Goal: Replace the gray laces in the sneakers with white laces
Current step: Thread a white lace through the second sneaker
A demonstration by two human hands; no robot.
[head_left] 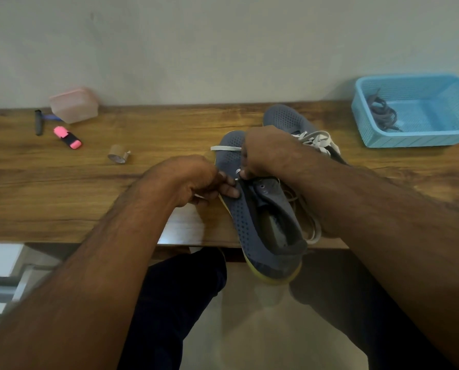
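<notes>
At the table's near edge, the left hand (196, 182) and right hand (265, 153) pinch the limp, light white lace (224, 148) at the sneaker (252, 209), trailing toward 9 o'clock; it is best held by its stiff tip.

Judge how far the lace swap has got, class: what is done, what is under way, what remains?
Done: gray laces lie in the blue plastic basket, and the far gray perforated sneaker already shows white lacing. Under way: the left hand and right hand pinch a white lace at the near gray sneaker. Left: its upper eyelets are empty.
</notes>
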